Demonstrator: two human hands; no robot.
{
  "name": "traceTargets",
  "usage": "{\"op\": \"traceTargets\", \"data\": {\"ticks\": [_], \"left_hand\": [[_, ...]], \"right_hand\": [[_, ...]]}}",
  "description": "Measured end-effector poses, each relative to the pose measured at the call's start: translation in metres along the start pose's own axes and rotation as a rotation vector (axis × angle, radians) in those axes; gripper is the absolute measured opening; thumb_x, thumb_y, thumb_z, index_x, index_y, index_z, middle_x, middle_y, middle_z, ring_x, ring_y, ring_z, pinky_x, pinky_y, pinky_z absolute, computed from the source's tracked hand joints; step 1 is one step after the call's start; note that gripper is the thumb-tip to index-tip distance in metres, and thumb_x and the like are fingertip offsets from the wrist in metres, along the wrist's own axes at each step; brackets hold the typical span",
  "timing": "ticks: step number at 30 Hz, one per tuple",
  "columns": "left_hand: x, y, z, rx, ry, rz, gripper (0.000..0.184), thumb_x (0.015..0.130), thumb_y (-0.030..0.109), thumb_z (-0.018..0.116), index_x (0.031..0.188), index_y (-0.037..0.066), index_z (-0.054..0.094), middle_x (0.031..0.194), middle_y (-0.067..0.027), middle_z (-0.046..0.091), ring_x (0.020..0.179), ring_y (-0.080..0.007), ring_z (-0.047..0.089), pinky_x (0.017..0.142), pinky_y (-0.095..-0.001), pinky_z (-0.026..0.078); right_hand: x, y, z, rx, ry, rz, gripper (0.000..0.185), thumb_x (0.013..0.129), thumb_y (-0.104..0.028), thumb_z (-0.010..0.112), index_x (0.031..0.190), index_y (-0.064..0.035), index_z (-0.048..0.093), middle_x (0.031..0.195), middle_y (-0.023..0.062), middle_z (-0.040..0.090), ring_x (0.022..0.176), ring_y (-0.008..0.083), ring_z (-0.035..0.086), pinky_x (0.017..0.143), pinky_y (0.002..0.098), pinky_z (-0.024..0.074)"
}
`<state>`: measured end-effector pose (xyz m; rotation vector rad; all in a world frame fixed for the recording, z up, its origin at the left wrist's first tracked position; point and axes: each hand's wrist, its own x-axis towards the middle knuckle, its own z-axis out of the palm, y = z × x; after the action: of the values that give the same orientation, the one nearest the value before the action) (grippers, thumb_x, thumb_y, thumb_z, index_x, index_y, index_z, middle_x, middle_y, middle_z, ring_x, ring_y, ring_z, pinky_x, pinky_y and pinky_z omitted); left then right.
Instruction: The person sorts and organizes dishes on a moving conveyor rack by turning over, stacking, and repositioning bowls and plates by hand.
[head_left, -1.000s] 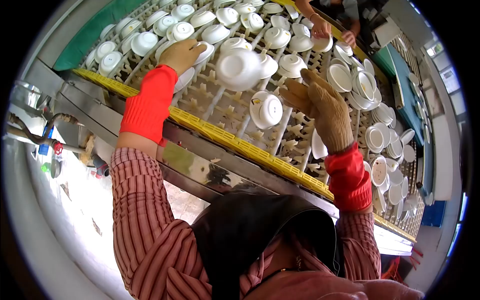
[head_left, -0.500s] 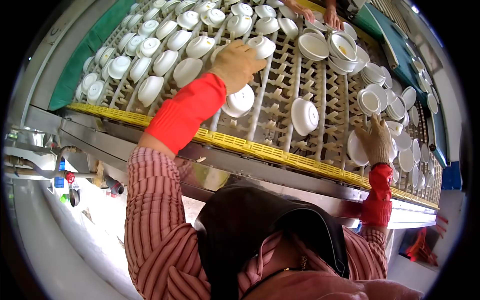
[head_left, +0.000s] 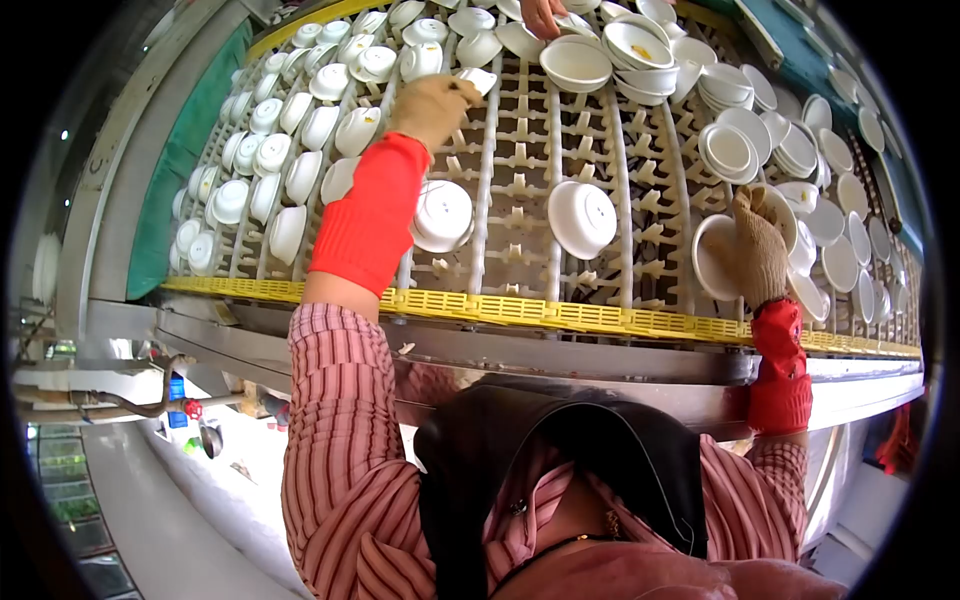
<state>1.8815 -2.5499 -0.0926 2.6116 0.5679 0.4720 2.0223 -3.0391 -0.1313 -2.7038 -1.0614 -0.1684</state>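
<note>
L gloved hand (head_left: pixel 430 108) at white bowl (head_left: pixel 479 80), can't tell if gripped. R gloved hand (head_left: pixel 762 240) betw. tilted dish (head_left: pixel 714 258) & other dishes (head_left: pixel 825 222), hold unclear. 1 upturned bowl (head_left: pixel 582 220) apart, on pegged rack (head_left: pixel 519 245). Co-worker's hand (head_left: pixel 543 17) far side.

The wide, round-edged head view looks from above the near side of the pegged conveyor (head_left: pixel 518 215), facing forward and down across it, so close that the wearer's black apron (head_left: pixel 470 430) and striped sleeves (head_left: pixel 342 420) show large on the conveyor's near side.
</note>
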Motion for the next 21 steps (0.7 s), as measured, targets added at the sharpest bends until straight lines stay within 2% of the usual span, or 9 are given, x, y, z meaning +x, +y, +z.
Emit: {"op": "traceTargets", "data": {"ticks": [2, 5, 6, 10, 12, 15, 16, 19, 21], "left_hand": [[0.010, 0.009, -0.012, -0.001, -0.150, -0.284, 0.033, 0.092, 0.039, 0.082, 0.112, 0.013, 0.084, 0.102, -0.0150, 0.084, 0.104, -0.0310, 0.079, 0.090, -0.0448, 0.060], [0.037, -0.018, -0.002, 0.378, -0.132, -0.180, 0.050, 0.089, 0.043, 0.085, 0.127, 0.011, 0.077, 0.114, -0.0164, 0.083, 0.108, -0.0360, 0.079, 0.095, -0.0484, 0.060], [0.035, -0.001, 0.000, 0.418, -0.005, -0.216, 0.054, 0.096, 0.032, 0.078, 0.143, 0.007, 0.070, 0.119, -0.0159, 0.082, 0.109, -0.0356, 0.077, 0.096, -0.0479, 0.058], [0.040, 0.044, 0.032, 0.363, 0.206, 0.227, 0.055, 0.094, 0.036, 0.082, 0.137, 0.006, 0.071, 0.124, -0.0177, 0.078, 0.114, -0.0399, 0.073, 0.102, -0.0504, 0.056], [0.047, 0.083, 0.054, 0.416, 0.106, 0.345, 0.057, 0.096, 0.051, 0.082, 0.133, 0.009, 0.071, 0.126, -0.0127, 0.076, 0.119, -0.0352, 0.073, 0.108, -0.0466, 0.054], [0.061, 0.136, 0.085, 0.571, -0.133, 0.224, 0.060, 0.103, 0.064, 0.068, 0.129, 0.011, 0.080, 0.132, -0.0078, 0.078, 0.126, -0.0303, 0.072, 0.110, -0.0429, 0.052], [0.073, 0.131, 0.107, 0.630, -0.109, 0.239, 0.057, 0.105, 0.062, 0.067, 0.126, 0.011, 0.081, 0.125, -0.0105, 0.080, 0.118, -0.0326, 0.074, 0.105, -0.0458, 0.055], [0.089, 0.115, 0.151, 0.627, -0.080, 0.163, 0.051, 0.108, 0.058, 0.065, 0.122, 0.013, 0.084, 0.114, -0.0136, 0.083, 0.104, -0.0347, 0.077, 0.096, -0.0485, 0.059], [0.084, 0.111, 0.148, 0.461, -0.130, 0.078, 0.047, 0.109, 0.056, 0.065, 0.120, 0.015, 0.086, 0.108, -0.0131, 0.083, 0.098, -0.0335, 0.078, 0.092, -0.0480, 0.059]], "right_hand": [[-0.001, -0.003, -0.001, -0.005, -0.010, 0.015, 0.054, 0.090, -0.040, 0.087, 0.123, -0.0045, 0.063, 0.096, 0.0208, 0.078, 0.094, 0.0431, 0.078, 0.084, 0.0531, 0.0610], [-0.002, 0.004, 0.004, 0.041, -0.028, 0.056, 0.063, 0.089, -0.033, 0.086, 0.140, -0.0039, 0.063, 0.107, 0.0235, 0.079, 0.102, 0.0436, 0.077, 0.090, 0.0537, 0.0606], [-0.002, 0.007, 0.007, 0.023, -0.014, 0.042, 0.065, 0.089, -0.033, 0.086, 0.143, -0.0045, 0.064, 0.109, 0.0223, 0.079, 0.102, 0.0431, 0.078, 0.091, 0.0521, 0.0605], [-0.003, 0.004, 0.001, 0.038, -0.020, 0.070, 0.067, 0.089, -0.033, 0.085, 0.147, -0.0050, 0.064, 0.110, 0.0209, 0.079, 0.104, 0.0429, 0.077, 0.093, 0.0511, 0.0598], [0.000, 0.002, -0.005, 0.009, -0.073, 0.115, 0.069, 0.089, -0.032, 0.086, 0.149, -0.0048, 0.063, 0.113, 0.0206, 0.079, 0.107, 0.0421, 0.076, 0.095, 0.0505, 0.0594], [-0.002, 0.010, -0.012, 0.007, 0.000, 0.122, 0.072, 0.089, -0.030, 0.086, 0.152, -0.0048, 0.061, 0.124, 0.0206, 0.077, 0.118, 0.0413, 0.072, 0.100, 0.0500, 0.0580], [-0.003, 0.020, -0.008, -0.092, 0.143, 0.000, 0.073, 0.092, -0.039, 0.085, 0.153, -0.0061, 0.061, 0.125, 0.0230, 0.078, 0.119, 0.0389, 0.074, 0.100, 0.0491, 0.0593], [-0.009, 0.034, -0.002, -0.165, 0.165, 0.018, 0.071, 0.092, -0.030, 0.085, 0.153, -0.0046, 0.061, 0.140, 0.0208, 0.071, 0.132, 0.0414, 0.066, 0.107, 0.0498, 0.0556], [-0.010, 0.030, -0.011, -0.144, -0.008, 0.154, 0.069, 0.095, -0.033, 0.082, 0.154, -0.0043, 0.061, 0.128, 0.0225, 0.076, 0.121, 0.0416, 0.072, 0.100, 0.0513, 0.0581]]}}
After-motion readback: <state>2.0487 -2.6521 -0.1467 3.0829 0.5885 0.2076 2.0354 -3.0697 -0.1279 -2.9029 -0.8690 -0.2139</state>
